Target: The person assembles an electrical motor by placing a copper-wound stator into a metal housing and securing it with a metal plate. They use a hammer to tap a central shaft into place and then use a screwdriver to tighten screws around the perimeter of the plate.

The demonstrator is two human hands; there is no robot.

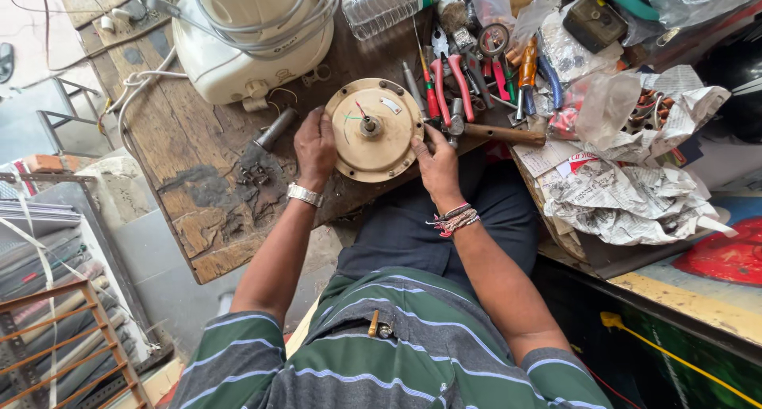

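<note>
Head view. We log a round cream-coloured motor housing on the worn wooden counter, with a short shaft and thin wires at its centre.

Our left hand grips the housing's left rim, fingers curled over the edge; a metal watch sits on that wrist.

Our right hand grasps the right rim, with thread bands on that wrist.

Just beyond the right hand: red-handled pliers, screwdrivers, and a wooden-handled hammer.

Beyond the left hand: a white appliance wrapped in cable.

Far right of the hands: crumpled newspaper.
</note>
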